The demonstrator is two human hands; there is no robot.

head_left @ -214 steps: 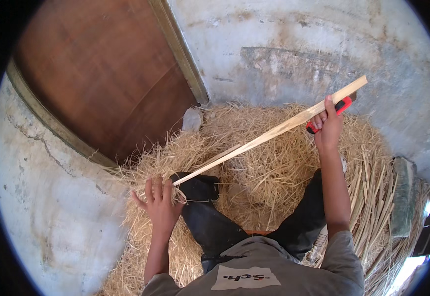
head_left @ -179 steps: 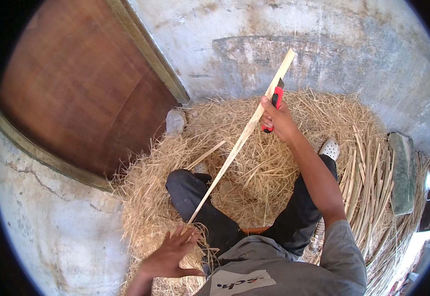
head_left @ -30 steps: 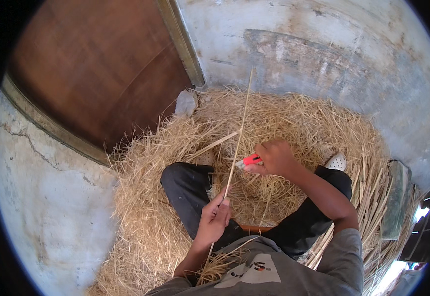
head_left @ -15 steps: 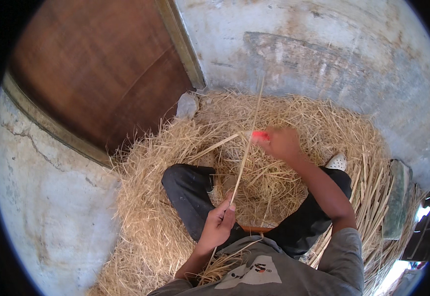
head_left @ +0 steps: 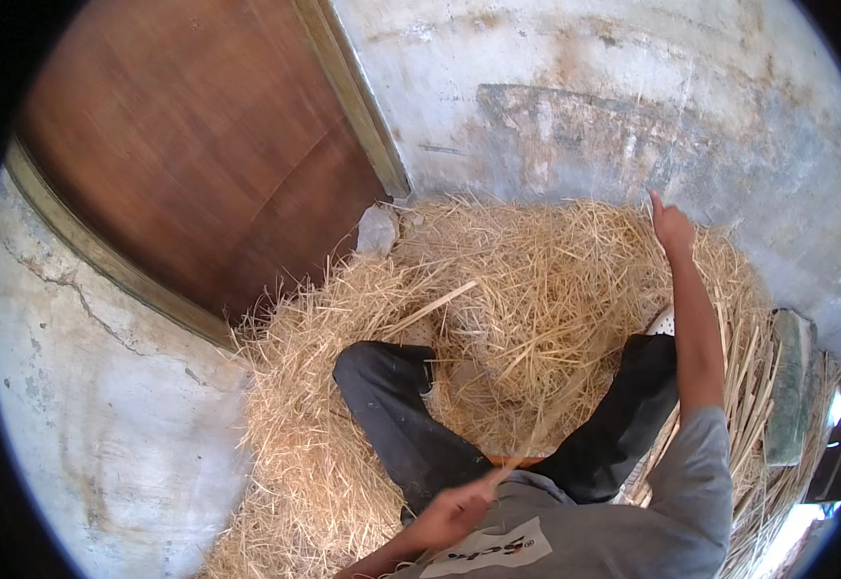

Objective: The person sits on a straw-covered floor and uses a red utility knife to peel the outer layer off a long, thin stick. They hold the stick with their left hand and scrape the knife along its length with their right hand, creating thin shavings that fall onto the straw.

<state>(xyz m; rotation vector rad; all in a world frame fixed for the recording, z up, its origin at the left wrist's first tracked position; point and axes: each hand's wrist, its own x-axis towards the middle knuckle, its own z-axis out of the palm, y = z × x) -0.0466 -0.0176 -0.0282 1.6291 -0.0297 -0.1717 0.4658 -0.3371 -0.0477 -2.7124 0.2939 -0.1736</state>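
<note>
My left hand point(head_left: 457, 513) is close to my body at the lower middle, its fingers closed on the end of a pale straw-coloured strip point(head_left: 534, 439). Motion smears the strip, which runs up and right from that hand over the gap between my legs. My right hand point(head_left: 673, 229) is stretched far out at the upper right, over the edge of the straw heap by the wall. Its fingers are curled and the thumb side points up; whatever they hold is hidden.
Loose dry straw point(head_left: 556, 280) heaps around my crossed legs point(head_left: 392, 405). Bundled stalks point(head_left: 744, 386) and a greenish block point(head_left: 789, 386) lie on the right. A brown door point(head_left: 208, 145), a pale stone point(head_left: 377, 230) and a stained wall point(head_left: 623, 125) border the heap.
My right hand has swung outward to the upper right; the red object in it no longer shows. My left hand has drawn down toward my body with the strip, which now leans right.
</note>
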